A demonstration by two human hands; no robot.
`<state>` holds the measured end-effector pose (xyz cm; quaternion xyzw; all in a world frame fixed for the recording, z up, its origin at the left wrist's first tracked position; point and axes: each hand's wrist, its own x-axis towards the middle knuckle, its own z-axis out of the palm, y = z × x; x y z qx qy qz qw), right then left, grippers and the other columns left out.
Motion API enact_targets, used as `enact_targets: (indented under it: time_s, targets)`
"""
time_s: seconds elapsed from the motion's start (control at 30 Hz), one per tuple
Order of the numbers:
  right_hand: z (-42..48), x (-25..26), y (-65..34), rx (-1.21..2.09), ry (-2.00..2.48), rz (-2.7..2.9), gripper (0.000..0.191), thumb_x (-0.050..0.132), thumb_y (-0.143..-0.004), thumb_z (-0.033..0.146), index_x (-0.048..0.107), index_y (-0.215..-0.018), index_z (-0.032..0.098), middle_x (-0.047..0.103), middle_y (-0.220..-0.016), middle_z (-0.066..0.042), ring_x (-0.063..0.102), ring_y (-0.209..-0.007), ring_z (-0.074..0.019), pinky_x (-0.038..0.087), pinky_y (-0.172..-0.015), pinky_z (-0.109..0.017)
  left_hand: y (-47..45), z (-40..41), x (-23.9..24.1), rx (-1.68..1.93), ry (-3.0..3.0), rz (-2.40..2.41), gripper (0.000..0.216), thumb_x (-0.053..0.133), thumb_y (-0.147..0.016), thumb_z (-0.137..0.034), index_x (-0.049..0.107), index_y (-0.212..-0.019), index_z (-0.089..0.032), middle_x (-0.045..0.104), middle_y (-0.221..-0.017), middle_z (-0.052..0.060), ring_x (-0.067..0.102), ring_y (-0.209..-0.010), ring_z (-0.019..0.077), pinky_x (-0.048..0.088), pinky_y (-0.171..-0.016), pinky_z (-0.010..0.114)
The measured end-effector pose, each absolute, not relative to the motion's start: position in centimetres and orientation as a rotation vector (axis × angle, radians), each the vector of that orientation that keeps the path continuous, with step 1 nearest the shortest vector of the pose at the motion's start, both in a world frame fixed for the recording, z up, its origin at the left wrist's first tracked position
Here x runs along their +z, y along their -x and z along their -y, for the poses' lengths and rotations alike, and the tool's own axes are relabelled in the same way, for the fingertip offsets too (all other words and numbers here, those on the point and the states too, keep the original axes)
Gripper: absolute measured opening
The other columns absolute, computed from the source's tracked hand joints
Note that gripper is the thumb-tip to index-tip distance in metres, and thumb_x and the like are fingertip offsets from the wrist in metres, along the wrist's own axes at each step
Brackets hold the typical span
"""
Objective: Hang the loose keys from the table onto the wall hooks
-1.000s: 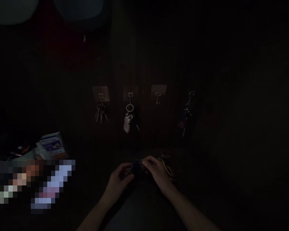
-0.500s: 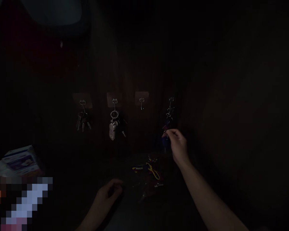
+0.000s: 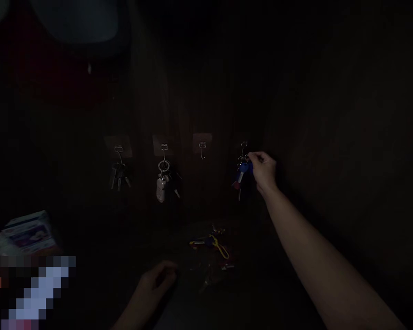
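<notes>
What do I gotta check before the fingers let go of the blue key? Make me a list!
1. Right hand has a grip: ok, its fingertips pinch the ring by the blue key.
2. Ring is on the rightmost hook: cannot tell, it's dark and crowded there.
3. Left hand is out of the way: ok, it's down low, away from the hooks.
4. Yellow loop is clear of the right hand: ok, it lies well below.
5. Enough light to see well: not ok, the whole picture is very dark.
</notes>
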<state>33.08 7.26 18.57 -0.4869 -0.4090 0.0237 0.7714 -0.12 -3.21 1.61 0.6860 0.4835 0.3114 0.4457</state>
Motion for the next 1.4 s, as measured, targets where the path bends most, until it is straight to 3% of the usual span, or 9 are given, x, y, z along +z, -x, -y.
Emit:
enact_targets:
  time_s: [0.6,1.03,1.2,1.4]
  targets:
    - [-5.5,13.4,-33.0,0.259,1.072,0.881,0.028,0.06,-0.068,0.034,0.06,-0.09,0.018,0.062,-0.073,0.001,0.058,-0.061,-0.0117,0.041,-0.046,-0.019,0.3,3.0,1.5,0.719,-1.73,-1.212,0.027,0.052,-0.079,-0.042,0.066,-0.092,-0.024,0.068,-0.086,0.0,0.061,-0.084,0.0185,0.043,-0.077,0.025]
    - [-2.3,6.0,-30.5,0.486,1.216,0.943,0.036,0.061,-0.068,0.042,0.056,-0.096,0.02,0.064,-0.081,-0.001,0.061,-0.069,-0.0141,0.045,-0.052,-0.022,0.3,2.9,0.9,0.729,-1.809,-1.188,0.027,0.049,-0.081,-0.04,0.065,-0.094,-0.024,0.069,-0.089,0.0,0.062,-0.086,0.0177,0.046,-0.078,0.025]
    - [-1.5,3.3,-29.8,0.573,1.373,1.122,0.029,0.056,-0.07,0.042,0.061,-0.088,0.019,0.064,-0.076,-0.002,0.06,-0.069,-0.0158,0.044,-0.055,-0.025,0.2,3.2,1.3,0.724,-1.827,-1.215,0.027,0.047,-0.082,-0.039,0.064,-0.094,-0.023,0.069,-0.089,0.0,0.063,-0.085,0.0171,0.045,-0.078,0.025]
    - [-0.3,1.1,-28.3,0.709,1.43,1.407,0.018,0.063,-0.067,0.035,0.066,-0.065,0.018,0.061,-0.058,0.002,0.053,-0.055,-0.0128,0.038,-0.053,-0.023,0.2,3.3,1.3,0.725,-1.84,-1.217,0.027,0.047,-0.081,-0.04,0.065,-0.093,-0.023,0.07,-0.09,0.0,0.063,-0.086,0.0175,0.046,-0.075,0.024]
